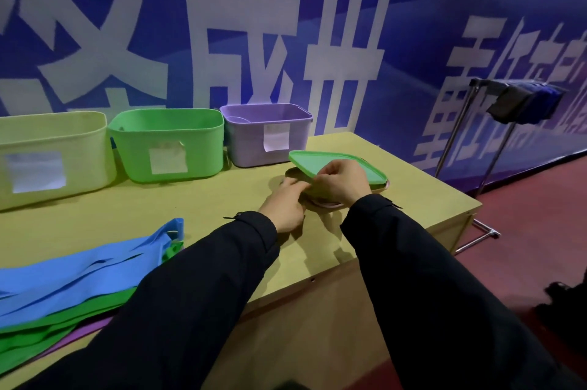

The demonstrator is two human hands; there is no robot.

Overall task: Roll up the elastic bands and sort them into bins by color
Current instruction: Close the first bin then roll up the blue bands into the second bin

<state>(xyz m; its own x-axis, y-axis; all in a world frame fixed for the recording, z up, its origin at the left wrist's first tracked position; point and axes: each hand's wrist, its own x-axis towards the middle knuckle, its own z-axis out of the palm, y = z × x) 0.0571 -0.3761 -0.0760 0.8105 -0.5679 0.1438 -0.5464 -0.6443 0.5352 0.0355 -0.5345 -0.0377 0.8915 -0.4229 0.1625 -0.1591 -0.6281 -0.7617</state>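
The bands (79, 281) lay stacked flat at the table's (203, 199) near-left edge, blue over green over purple, long axes running left to right. They looked thin, limp and light, likely easiest pinched at one end to start a roll. Both hands were elsewhere: the right hand (341, 181) pinched a green lid (320, 160); the left hand's (284, 203) fingers reached under it, grip unclear. Three bins (168, 145) stood behind.

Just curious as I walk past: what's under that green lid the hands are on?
Under the green lid a pale pinkish rim and a dark gap show, as of a shallow container or stacked lids. Both hands, left and right, cover the rest; contents cannot be seen.
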